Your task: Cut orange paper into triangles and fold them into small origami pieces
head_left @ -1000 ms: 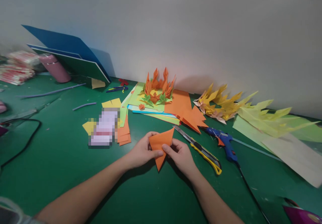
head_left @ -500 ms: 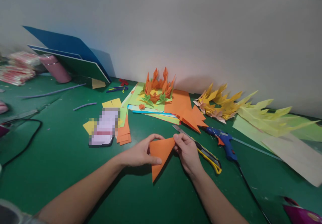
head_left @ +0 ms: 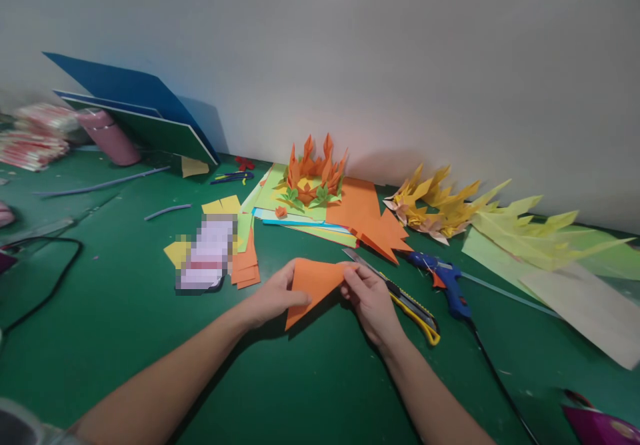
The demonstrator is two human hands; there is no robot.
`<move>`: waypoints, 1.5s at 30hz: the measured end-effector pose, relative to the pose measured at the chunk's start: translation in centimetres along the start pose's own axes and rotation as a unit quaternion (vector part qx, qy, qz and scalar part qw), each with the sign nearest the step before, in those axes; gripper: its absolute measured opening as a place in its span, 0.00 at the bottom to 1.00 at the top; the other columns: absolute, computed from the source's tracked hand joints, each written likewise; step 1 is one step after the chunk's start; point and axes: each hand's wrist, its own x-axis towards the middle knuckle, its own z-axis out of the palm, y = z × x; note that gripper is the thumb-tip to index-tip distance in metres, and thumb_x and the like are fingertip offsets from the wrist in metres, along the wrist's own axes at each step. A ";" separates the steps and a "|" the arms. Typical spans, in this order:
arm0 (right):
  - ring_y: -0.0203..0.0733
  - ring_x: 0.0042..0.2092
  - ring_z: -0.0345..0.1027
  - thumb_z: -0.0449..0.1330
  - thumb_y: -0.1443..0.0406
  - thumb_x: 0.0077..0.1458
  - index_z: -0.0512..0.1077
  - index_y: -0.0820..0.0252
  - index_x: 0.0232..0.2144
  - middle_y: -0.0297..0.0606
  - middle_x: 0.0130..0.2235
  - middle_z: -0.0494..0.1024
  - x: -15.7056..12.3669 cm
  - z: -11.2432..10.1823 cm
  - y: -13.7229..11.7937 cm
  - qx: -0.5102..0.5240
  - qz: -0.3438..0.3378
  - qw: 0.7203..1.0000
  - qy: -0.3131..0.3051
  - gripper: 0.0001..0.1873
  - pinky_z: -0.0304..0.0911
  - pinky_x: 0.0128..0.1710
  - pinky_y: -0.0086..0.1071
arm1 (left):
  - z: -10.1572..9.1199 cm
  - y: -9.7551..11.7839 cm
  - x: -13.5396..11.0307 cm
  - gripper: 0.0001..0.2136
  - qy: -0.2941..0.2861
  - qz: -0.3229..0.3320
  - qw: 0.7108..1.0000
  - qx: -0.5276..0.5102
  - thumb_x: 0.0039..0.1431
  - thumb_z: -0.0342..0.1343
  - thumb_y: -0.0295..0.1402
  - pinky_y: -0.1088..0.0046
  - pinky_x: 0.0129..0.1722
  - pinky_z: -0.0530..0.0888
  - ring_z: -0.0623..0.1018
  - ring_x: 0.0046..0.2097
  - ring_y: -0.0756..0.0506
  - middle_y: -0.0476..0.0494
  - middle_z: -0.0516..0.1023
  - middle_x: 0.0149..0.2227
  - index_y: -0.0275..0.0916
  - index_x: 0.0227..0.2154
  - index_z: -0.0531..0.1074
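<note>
A folded orange paper piece [head_left: 315,285], triangular with a point toward me, lies low over the green table [head_left: 125,325]. My left hand [head_left: 273,298] grips its left side with thumb over the fold. My right hand [head_left: 367,298] pinches its right corner between thumb and fingers. Both hands are closed on the paper.
A yellow-handled utility knife [head_left: 405,302] lies just right of my right hand, with a blue glue gun [head_left: 445,285] and its cord beyond. Orange paper flowers [head_left: 315,172] on coloured sheets, yellow folded shapes [head_left: 440,208], orange squares [head_left: 246,265] and a phone [head_left: 207,255] sit behind. Boards [head_left: 135,112] lean at far left.
The orange paper has been turned and lowered toward the table; its long point now aims lower left. My right hand shifted to the right corner, my left stayed on the left side.
</note>
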 end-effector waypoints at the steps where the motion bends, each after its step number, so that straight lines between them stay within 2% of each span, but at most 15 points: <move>1: 0.30 0.20 0.57 0.69 0.49 0.32 0.72 0.60 0.24 0.27 0.18 0.67 0.0 0.0 0.1 -0.006 0.001 1.000 -0.003 0.23 0.52 0.20 0.26 | 0.1 0.0 0.0 0.20 0.007 -0.009 1.000 0.002 0.38 0.57 0.26 0.77 0.31 0.68 0.72 0.33 0.49 0.50 0.72 0.34 0.37 0.39 0.64; 4: 0.31 0.21 0.57 0.70 0.51 0.32 0.72 0.60 0.21 0.27 0.18 0.67 0.0 -0.2 0.2 -0.014 -0.004 1.000 -0.003 0.20 0.53 0.22 0.27 | 0.1 -0.2 -0.1 0.19 0.012 -0.018 1.000 0.020 0.38 0.55 0.25 0.79 0.26 0.66 0.70 0.28 0.51 0.52 0.71 0.31 0.38 0.38 0.64; 10: 0.31 0.20 0.56 0.68 0.50 0.34 0.68 0.59 0.16 0.28 0.16 0.67 -0.1 -0.2 0.1 -0.039 -0.021 0.999 -0.020 0.21 0.53 0.23 0.28 | 0.0 -0.2 0.0 0.19 0.034 0.014 0.999 0.039 0.37 0.53 0.25 0.81 0.19 0.62 0.68 0.23 0.53 0.54 0.70 0.27 0.39 0.38 0.64; 14: 0.31 0.20 0.55 0.68 0.49 0.33 0.65 0.59 0.15 0.30 0.16 0.70 -0.3 0.0 -0.1 -0.049 -0.008 0.999 -0.021 0.23 0.52 0.22 0.28 | 0.1 -0.3 0.2 0.17 0.044 0.028 0.998 0.041 0.37 0.52 0.25 0.82 0.19 0.62 0.67 0.21 0.55 0.55 0.69 0.25 0.39 0.35 0.65; 23: 0.29 0.18 0.49 0.67 0.48 0.34 0.62 0.58 0.15 0.27 0.14 0.64 -0.5 0.2 -0.1 -0.062 -0.009 0.998 -0.013 0.25 0.44 0.20 0.26 | 0.5 -0.6 0.2 0.15 0.049 0.054 0.995 0.062 0.37 0.51 0.24 0.82 0.20 0.61 0.67 0.24 0.54 0.54 0.68 0.26 0.38 0.33 0.65; 31: 0.30 0.18 0.51 0.66 0.45 0.35 0.62 0.59 0.12 0.29 0.14 0.65 -0.3 0.3 0.1 -0.038 -0.009 0.999 0.008 0.26 0.47 0.19 0.27 | 0.2 -0.5 0.2 0.14 0.039 0.049 0.997 0.055 0.38 0.51 0.25 0.81 0.20 0.59 0.64 0.22 0.55 0.55 0.66 0.25 0.38 0.33 0.65; 35: 0.31 0.18 0.54 0.64 0.43 0.36 0.65 0.59 0.16 0.31 0.14 0.66 0.0 0.1 0.4 0.001 0.002 0.999 0.046 0.26 0.49 0.18 0.26 | 0.3 -0.2 0.1 0.19 0.037 0.048 0.998 0.026 0.36 0.50 0.25 0.80 0.21 0.62 0.67 0.24 0.54 0.54 0.68 0.27 0.39 0.36 0.64; 38: 0.33 0.21 0.58 0.59 0.43 0.44 0.70 0.58 0.23 0.32 0.20 0.69 0.0 -0.1 0.4 0.006 -0.056 0.997 0.053 0.24 0.54 0.20 0.27 | 0.3 0.3 -0.1 0.23 0.060 0.045 0.997 0.019 0.34 0.51 0.26 0.81 0.20 0.62 0.67 0.23 0.54 0.55 0.68 0.28 0.41 0.40 0.61; 42: 0.40 0.36 0.66 0.60 0.51 0.49 0.71 0.55 0.37 0.39 0.39 0.73 -0.2 -0.2 0.3 -0.100 -0.175 0.979 0.015 0.17 0.63 0.32 0.31 | 0.2 0.4 -0.1 0.27 0.054 0.030 0.997 0.044 0.35 0.51 0.25 0.80 0.20 0.65 0.70 0.22 0.53 0.55 0.71 0.25 0.41 0.45 0.58; 45: 0.47 0.47 0.64 0.63 0.58 0.48 0.72 0.55 0.35 0.42 0.43 0.72 -0.4 -0.3 0.4 -0.209 -0.254 0.944 -0.012 0.12 0.63 0.43 0.38 | 0.1 0.1 0.1 0.30 0.025 0.004 0.998 0.064 0.38 0.51 0.24 0.79 0.19 0.66 0.72 0.19 0.51 0.57 0.71 0.19 0.40 0.49 0.53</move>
